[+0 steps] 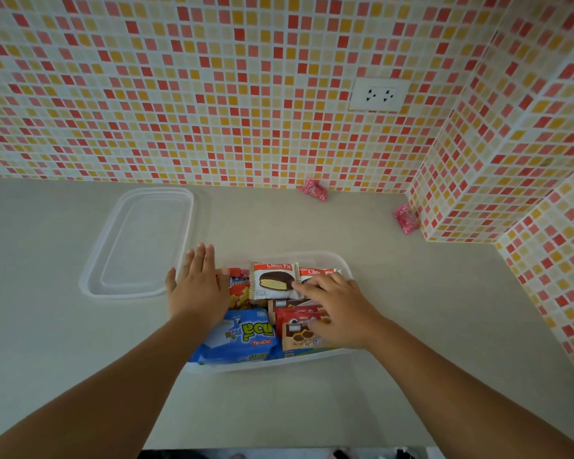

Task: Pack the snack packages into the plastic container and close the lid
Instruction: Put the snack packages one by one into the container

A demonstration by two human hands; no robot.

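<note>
A clear plastic container [332, 260] sits on the counter, filled with snack packages: a Choco Pie pack [272, 279] at the back, a second Choco Pie pack [315, 271] beside it, a blue pack [242, 336] in front, red and brown packs [299, 321] to its right. My left hand [198, 286] lies flat and open on the container's left edge. My right hand [335, 309] rests on the packs at the right, fingertips touching the Choco Pie pack. The clear lid [140, 243] lies apart, to the left. Two small pink packets [314, 189] [406, 219] lie by the wall.
The beige counter [411, 326] meets a mosaic-tiled wall at the back and a tiled corner column [471, 193] at the right. A white double socket [376, 95] is on the wall. The counter's front edge runs along the bottom of the view.
</note>
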